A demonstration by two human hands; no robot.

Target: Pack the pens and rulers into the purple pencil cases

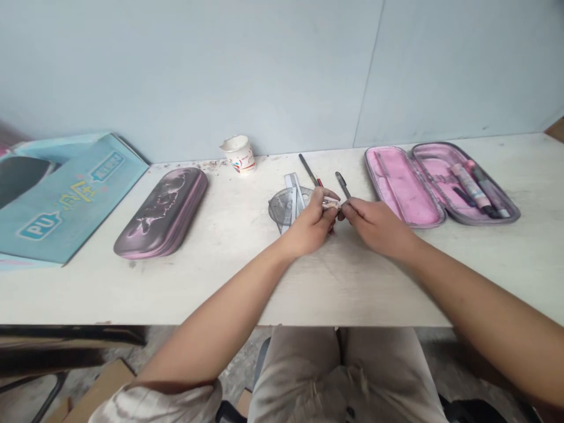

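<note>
My left hand pinches a small pale object, perhaps an eraser, over the middle of the white table. My right hand meets it from the right, fingers curled on the lower end of a dark pen. Just behind my left hand lie a clear protractor, a clear ruler, a dark pencil and a red pen tip. An open pink pencil case lies to the right, its far half holding several pens and markers.
A closed dark purple pencil case lies at the left. A paper cup stands against the pale blue wall. A teal printed box fills the far left. My knees show below the table's front edge.
</note>
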